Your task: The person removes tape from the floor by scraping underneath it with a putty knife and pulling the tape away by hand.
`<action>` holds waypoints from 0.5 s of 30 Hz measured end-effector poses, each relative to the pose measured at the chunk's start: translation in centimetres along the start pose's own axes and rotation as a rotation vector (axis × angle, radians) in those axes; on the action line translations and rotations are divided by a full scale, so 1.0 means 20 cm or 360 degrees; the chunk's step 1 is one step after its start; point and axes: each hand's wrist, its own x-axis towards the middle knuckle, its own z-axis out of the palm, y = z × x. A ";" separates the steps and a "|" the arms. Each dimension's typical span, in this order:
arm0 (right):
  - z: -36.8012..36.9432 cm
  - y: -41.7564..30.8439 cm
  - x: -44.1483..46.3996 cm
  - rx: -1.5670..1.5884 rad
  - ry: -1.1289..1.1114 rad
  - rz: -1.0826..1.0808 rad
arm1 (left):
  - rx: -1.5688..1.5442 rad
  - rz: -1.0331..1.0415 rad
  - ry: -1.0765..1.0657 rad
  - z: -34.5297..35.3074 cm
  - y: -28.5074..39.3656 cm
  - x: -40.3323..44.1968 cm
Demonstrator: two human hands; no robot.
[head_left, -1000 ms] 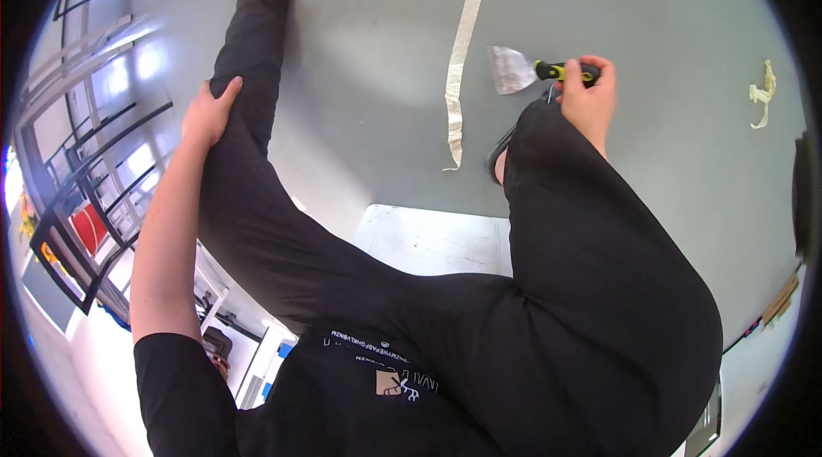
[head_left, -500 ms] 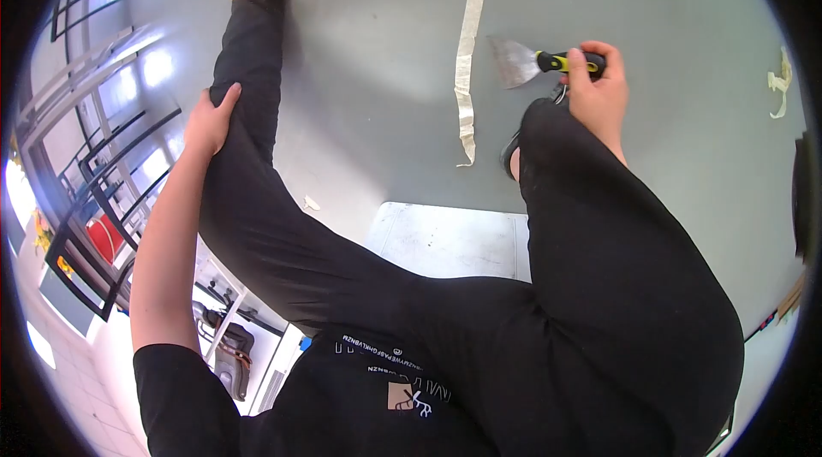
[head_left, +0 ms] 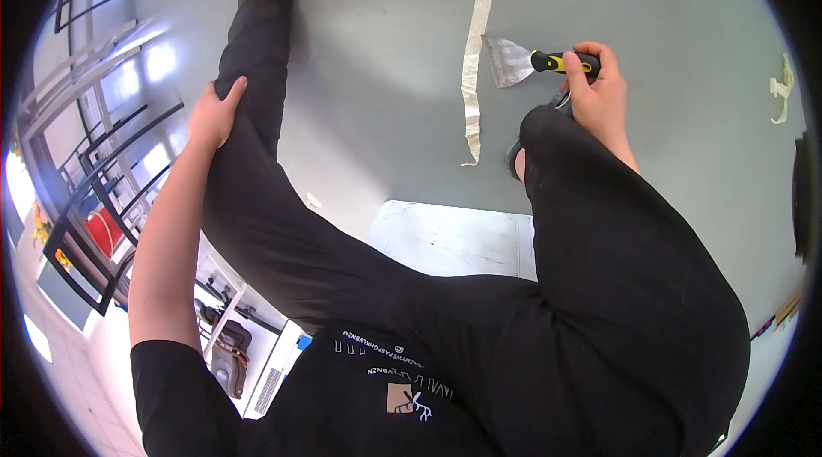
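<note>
My right hand [head_left: 598, 97] is wrapped round the black and yellow handle of a putty knife [head_left: 512, 62], beside my bent knee. The wide metal blade points left, and its edge is at or very close to a strip of masking tape [head_left: 472, 72] on the grey floor. This pale, wrinkled strip runs from the top of the view down to a torn, ragged end. My left hand [head_left: 212, 116] rests on the shin of my outstretched leg, thumb apart from the fingers. Its fingers go partly out of sight round the trouser leg, and I see no tool in it.
A white, scuffed low seat or board [head_left: 454, 239] shows between my legs. Scraps of peeled tape [head_left: 781, 89] lie on the floor at the right, and a small scrap [head_left: 313, 200] lies near my left leg. Black metal frames [head_left: 103, 192] stand along the left side.
The putty knife has shifted slightly left, so its blade now meets or nearly meets the tape's edge. My left hand stays on the leg. The whole view has moved a little.
</note>
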 end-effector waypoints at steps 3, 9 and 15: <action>-0.02 -0.03 0.02 0.0317 0.0251 0.0054 | -0.0079 -0.0011 0.0001 0.00 0.01 -0.01; 0.01 -0.05 -0.01 -0.0001 0.0096 -0.0087 | -0.0001 -0.0024 0.0011 -0.01 0.02 -0.01; 0.01 -0.01 -0.02 -0.0248 0.0080 -0.0081 | 0.0022 -0.0044 -0.0018 -0.02 0.02 -0.02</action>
